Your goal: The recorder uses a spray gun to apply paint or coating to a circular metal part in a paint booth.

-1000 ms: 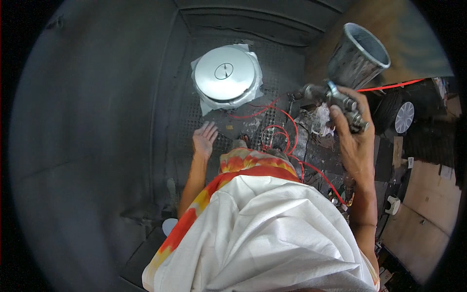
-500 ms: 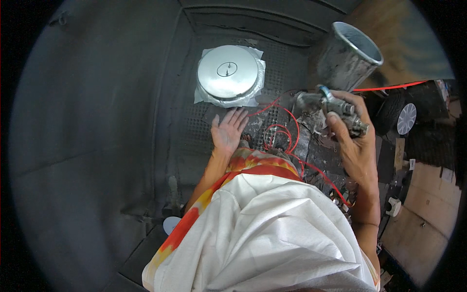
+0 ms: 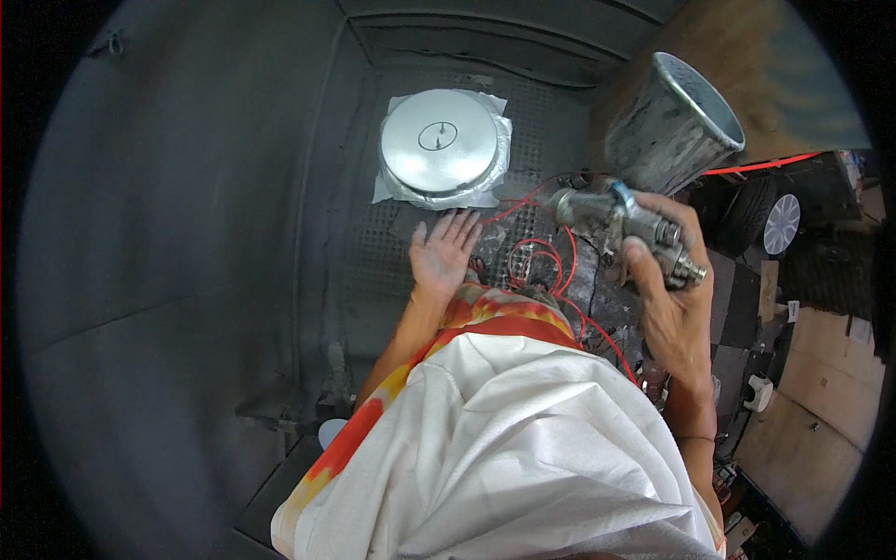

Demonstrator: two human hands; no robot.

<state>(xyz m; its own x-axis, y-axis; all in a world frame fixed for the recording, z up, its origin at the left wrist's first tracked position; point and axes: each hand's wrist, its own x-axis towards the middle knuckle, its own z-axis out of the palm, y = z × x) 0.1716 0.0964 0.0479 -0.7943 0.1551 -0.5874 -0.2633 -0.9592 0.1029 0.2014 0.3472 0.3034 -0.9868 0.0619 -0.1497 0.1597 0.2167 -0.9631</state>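
My right hand [image 3: 674,289] is wrapped round the metal body of a spray gun [image 3: 635,222], whose large grey paint cup [image 3: 667,131] rises above it. The gun's nozzle end points left, toward a round silvery-white disc [image 3: 425,159] with an oval mark in its middle. Crumpled white sheeting [image 3: 502,177] lies under the disc and sticks out around it. My left hand [image 3: 441,257] is empty, palm up and fingers stretched, just short of the sheeting's near edge. The gun's trigger is mostly hidden by my fingers.
A thin red hose [image 3: 569,266] loops across the dark floor in front of my legs. Dark walls [image 3: 187,233] stand at the left and back. On the right are a tyre [image 3: 747,215], a silver wheel cover [image 3: 782,224] and wooden boards [image 3: 807,392].
My right hand has moved slightly down and left, turning the spray gun, and its cup sits a little lower. My left hand, still open, has barely shifted.
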